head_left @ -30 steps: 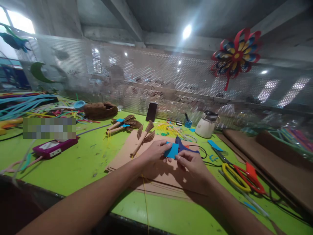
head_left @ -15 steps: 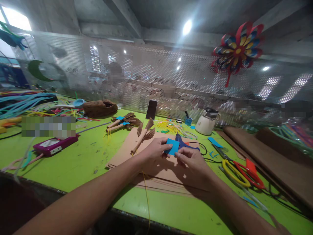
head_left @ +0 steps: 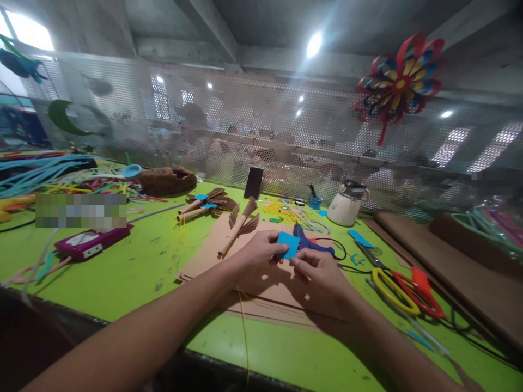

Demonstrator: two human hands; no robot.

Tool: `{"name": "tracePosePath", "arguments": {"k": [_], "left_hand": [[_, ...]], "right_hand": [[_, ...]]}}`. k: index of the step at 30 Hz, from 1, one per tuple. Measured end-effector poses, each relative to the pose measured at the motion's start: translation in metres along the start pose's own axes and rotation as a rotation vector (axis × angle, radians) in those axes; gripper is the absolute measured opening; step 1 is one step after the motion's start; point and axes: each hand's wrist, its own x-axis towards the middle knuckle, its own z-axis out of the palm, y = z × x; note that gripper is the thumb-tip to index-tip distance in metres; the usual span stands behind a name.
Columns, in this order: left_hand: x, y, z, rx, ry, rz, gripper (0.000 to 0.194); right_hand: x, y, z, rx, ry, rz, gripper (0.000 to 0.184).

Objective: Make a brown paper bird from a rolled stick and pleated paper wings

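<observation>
A small square of blue paper (head_left: 289,243) is held up over a stack of brown paper sheets (head_left: 204,251). My left hand (head_left: 265,249) pinches its left side, thumb on the face. At its lower right corner my right hand (head_left: 316,267) has thumb and fingertips closed on the edge. Just behind the square lies a dark blue glue gun (head_left: 312,242). A rolled brown paper stem with pleated leaves (head_left: 239,231) rests on the sheets, left of my hands. Yellow string (head_left: 244,321) trails from it towards the table's front edge.
Red-and-yellow-handled scissors (head_left: 394,283) lie on the right near blue paper scraps. Further back stand a white kettle-like pot (head_left: 345,204) and a phone (head_left: 254,182). More paper stems (head_left: 200,206) lie back left. A purple power strip (head_left: 93,242) is at the left.
Both hands keep their pinch on the blue paper square, with almost no movement. The whole view has shifted very slightly.
</observation>
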Motion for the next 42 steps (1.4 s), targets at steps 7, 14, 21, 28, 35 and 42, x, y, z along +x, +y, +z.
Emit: {"name": "tracePosePath", "arguments": {"k": [7,14,21,28,35,42], "left_hand": [[-0.001,0.000,0.001,-0.093,-0.019,-0.034,0.014],[-0.004,0.003,0.004,-0.192,-0.080,-0.028,0.014],[-0.005,0.001,0.004,-0.190,-0.110,-0.051,0.010],[-0.002,-0.001,0.004,-0.170,-0.086,-0.072,0.017],[0.000,-0.005,0.003,-0.139,-0.050,-0.046,0.016],[0.001,-0.011,0.002,-0.199,-0.051,-0.095,0.017]], "right_hand": [[0.002,-0.003,-0.003,-0.021,-0.038,-0.029,0.027],[0.005,-0.002,-0.007,-0.022,0.014,-0.065,0.045],[0.007,0.002,-0.010,0.022,0.020,-0.065,0.034],[0.008,0.003,-0.010,0.034,0.012,-0.060,0.033],[0.008,0.004,-0.010,0.045,0.029,-0.037,0.032],[0.007,0.002,-0.009,0.012,0.038,-0.052,0.030]]}}
